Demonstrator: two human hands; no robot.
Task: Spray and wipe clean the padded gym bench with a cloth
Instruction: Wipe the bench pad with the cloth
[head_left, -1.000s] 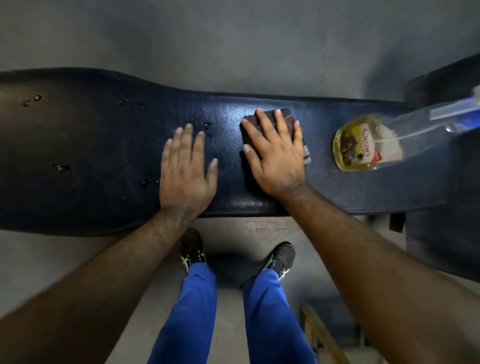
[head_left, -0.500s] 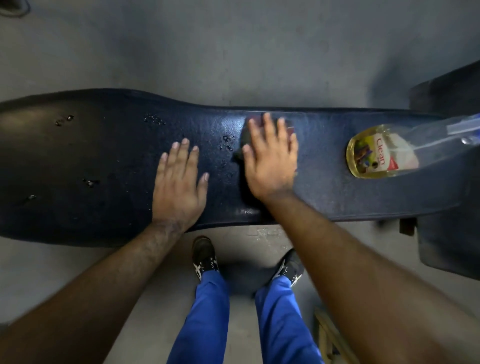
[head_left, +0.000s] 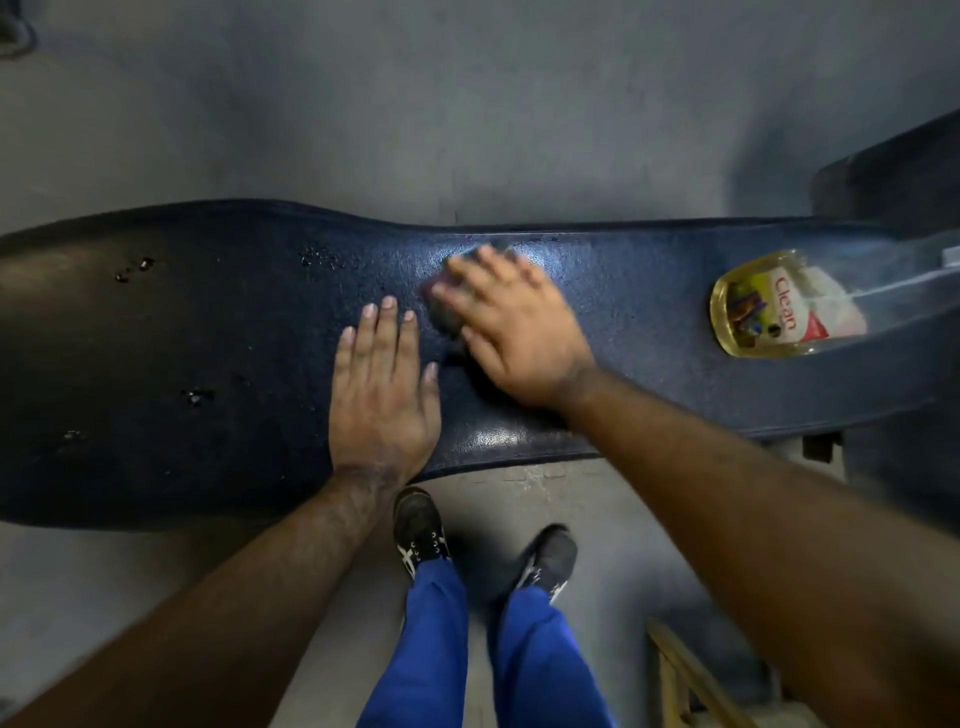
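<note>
The dark blue padded bench (head_left: 208, 332) runs left to right across the view, with droplets on its left part. My right hand (head_left: 511, 332) presses flat on a small dark reddish cloth (head_left: 441, 306) near the bench's middle; most of the cloth is hidden under the fingers and the hand is blurred. My left hand (head_left: 382, 389) lies flat on the pad just left of it, fingers together, holding nothing. A clear spray bottle (head_left: 779, 312) of yellow liquid labelled "Clean" lies on its side on the right end of the bench.
Grey concrete floor surrounds the bench. My feet in black shoes (head_left: 421, 530) and blue trousers stand at the near edge. A dark pad or machine part (head_left: 893, 176) sits at the right. A wooden frame (head_left: 685, 670) shows at the bottom right.
My right hand has slid the cloth left toward my left hand, the fingers now angled left. The view has shifted, so the bench sits lower in frame. The left hand stays planted.
</note>
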